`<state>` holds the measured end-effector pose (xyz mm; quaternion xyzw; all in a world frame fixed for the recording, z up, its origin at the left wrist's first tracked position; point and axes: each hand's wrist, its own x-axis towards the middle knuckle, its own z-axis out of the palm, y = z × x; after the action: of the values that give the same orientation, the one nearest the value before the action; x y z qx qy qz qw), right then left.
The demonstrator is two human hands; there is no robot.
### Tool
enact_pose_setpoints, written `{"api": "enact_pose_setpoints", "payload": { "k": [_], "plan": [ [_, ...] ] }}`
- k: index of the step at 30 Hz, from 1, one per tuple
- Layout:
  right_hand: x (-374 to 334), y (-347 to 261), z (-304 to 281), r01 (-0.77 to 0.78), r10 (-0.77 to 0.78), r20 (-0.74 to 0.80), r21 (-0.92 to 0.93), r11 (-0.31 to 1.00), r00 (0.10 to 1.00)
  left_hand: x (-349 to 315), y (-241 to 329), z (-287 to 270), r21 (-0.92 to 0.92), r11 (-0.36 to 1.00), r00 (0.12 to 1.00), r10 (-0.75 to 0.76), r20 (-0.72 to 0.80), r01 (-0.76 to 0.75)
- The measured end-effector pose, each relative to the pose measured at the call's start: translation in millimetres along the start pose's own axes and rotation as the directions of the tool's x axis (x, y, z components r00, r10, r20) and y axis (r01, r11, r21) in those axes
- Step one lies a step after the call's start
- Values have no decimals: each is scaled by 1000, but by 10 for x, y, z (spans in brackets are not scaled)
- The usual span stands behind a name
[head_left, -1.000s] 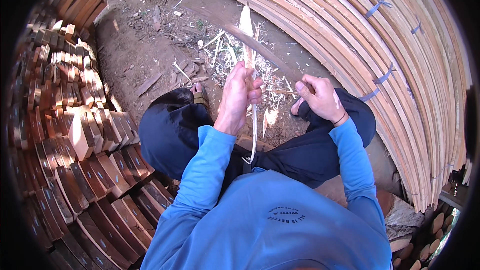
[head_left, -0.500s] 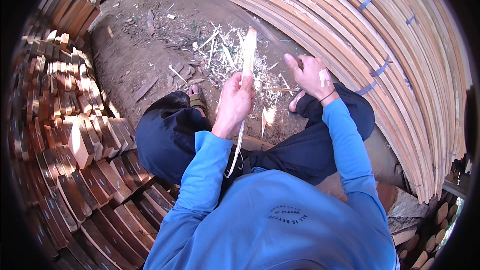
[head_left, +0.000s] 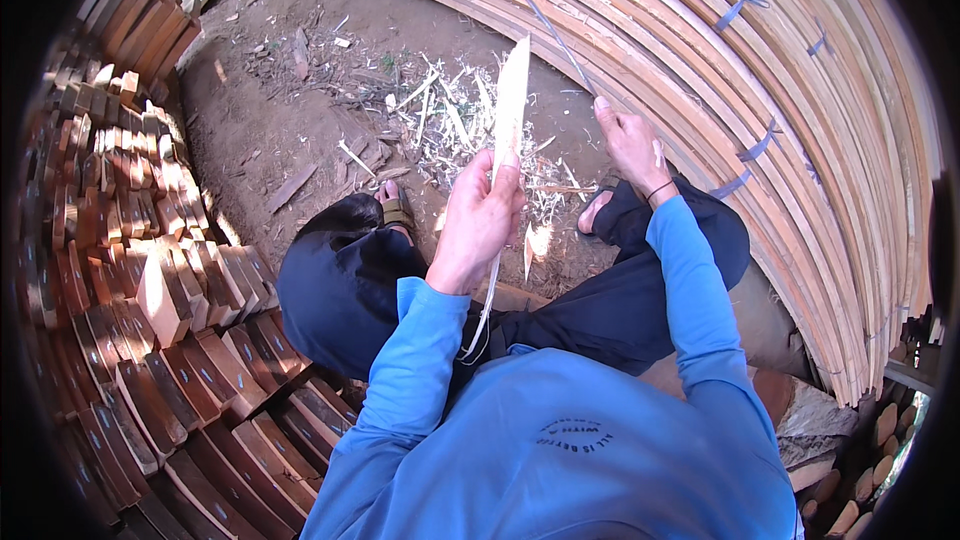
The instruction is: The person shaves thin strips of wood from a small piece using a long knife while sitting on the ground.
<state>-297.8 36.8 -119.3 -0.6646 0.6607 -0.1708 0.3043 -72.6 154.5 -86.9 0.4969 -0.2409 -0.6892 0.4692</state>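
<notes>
Holding the pale, flat, tapered wooden strip point(head_left: 511, 105), the bare left hand point(head_left: 478, 215) has its grip wrapped around the lower part, with no gap visible between fingers and wood. The strip projects forward from this grip, away from the torso; its long axis leans slightly right toward the pointed tip. Thin white fibrous strands point(head_left: 487, 310) hang below the same hand, toward the lap. The bare right hand point(head_left: 635, 150), well apart from the strip, has its grip folded around the near end of the long, thin, grey blade point(head_left: 545, 20), which slants forward and left. In this view the blade passes beyond the strip's tip without overlapping it; the height difference cannot be judged. The strip is held above the brown earth floor point(head_left: 260, 120), where pale wood shavings point(head_left: 460, 110) lie scattered between the sandalled feet. Rows of stacked reddish-brown timber blocks point(head_left: 150, 395) border the left side; long, light-brown wooden slats point(head_left: 640, 30), bundled with blue ties point(head_left: 742, 8), border the right.
</notes>
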Motion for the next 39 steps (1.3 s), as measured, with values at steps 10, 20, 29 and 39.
{"api": "enact_pose_setpoints", "payload": {
  "k": [10,20,29,39],
  "plan": [
    [-537,-257,-301,318,-311,123,-42,947,943,272,-213,-167,695,680,818,525,-236,-235],
    [0,-181,-16,182,-194,-37,-205,962,980,266,-290,-92,560,785,878,437,-196,-266],
    [-424,-272,-145,343,-336,127,-42,938,933,161,33,-40,-108,994,998,-14,-66,7],
    [-291,-440,206,149,-200,171,269,952,965,237,17,-63,-337,929,986,119,-116,-152]
  ]
}}
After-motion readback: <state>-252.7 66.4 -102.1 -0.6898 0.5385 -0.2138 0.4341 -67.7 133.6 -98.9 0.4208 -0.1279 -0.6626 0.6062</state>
